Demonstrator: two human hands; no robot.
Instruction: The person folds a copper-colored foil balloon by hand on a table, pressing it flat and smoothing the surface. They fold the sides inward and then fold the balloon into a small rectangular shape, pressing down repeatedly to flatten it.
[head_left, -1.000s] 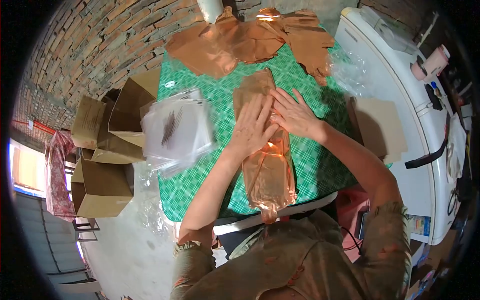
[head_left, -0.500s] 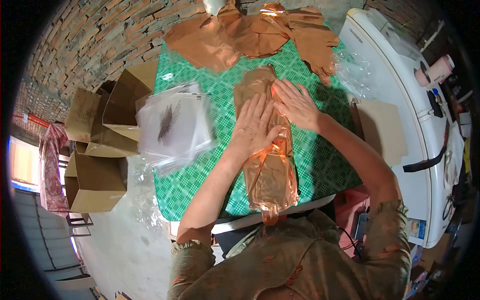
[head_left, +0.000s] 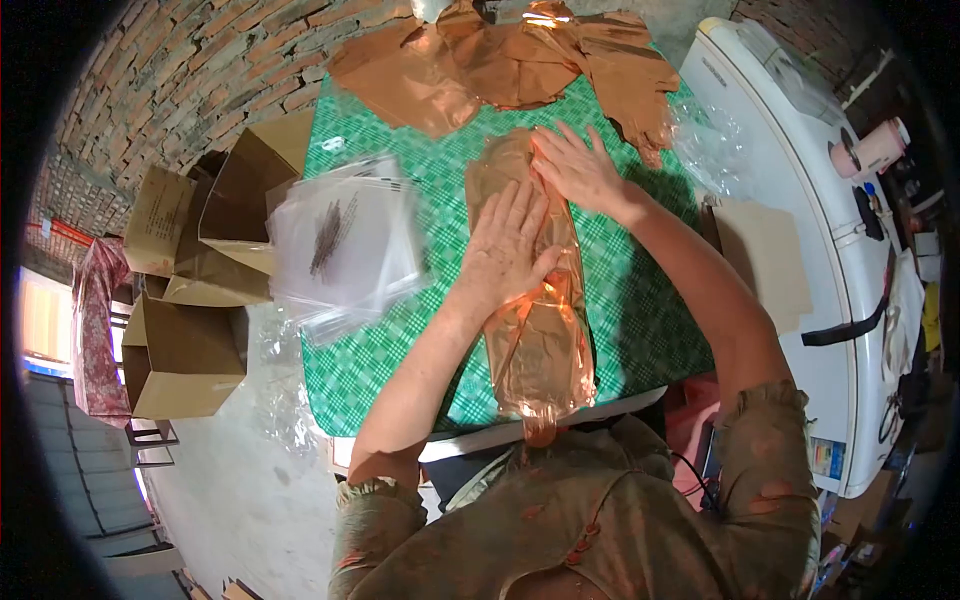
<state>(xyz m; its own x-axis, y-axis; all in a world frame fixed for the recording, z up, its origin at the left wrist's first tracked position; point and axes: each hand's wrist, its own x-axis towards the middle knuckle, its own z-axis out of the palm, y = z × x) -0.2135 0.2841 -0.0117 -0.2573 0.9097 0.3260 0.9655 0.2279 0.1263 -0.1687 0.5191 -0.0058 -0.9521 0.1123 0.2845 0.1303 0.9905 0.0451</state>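
A long, folded piece of shiny copper-coloured foil (head_left: 541, 350) lies lengthwise on the green checked tablecloth (head_left: 640, 310), its narrow tail hanging over the near edge. My left hand (head_left: 505, 245) presses flat on its middle, fingers stretched out. Higher up, my right hand (head_left: 580, 170) rests with spread fingers along the foil's right edge near the far end. Neither hand grips anything. Left of the foil sits a stack of clear plastic bags (head_left: 345, 250) with a dark printed patch on top. More copper foil pieces (head_left: 410, 85) lie crumpled across the far end of the table.
Open cardboard boxes (head_left: 190, 355) stand on the floor at the left. On the right is a white chest freezer (head_left: 775, 200), with a beige cardboard sheet (head_left: 765, 260) by the table edge. Crinkled clear plastic (head_left: 705, 140) lies at the far right corner.
My right hand has slid up and slightly left along the foil's right edge. My left hand stays nearly in place on the foil.
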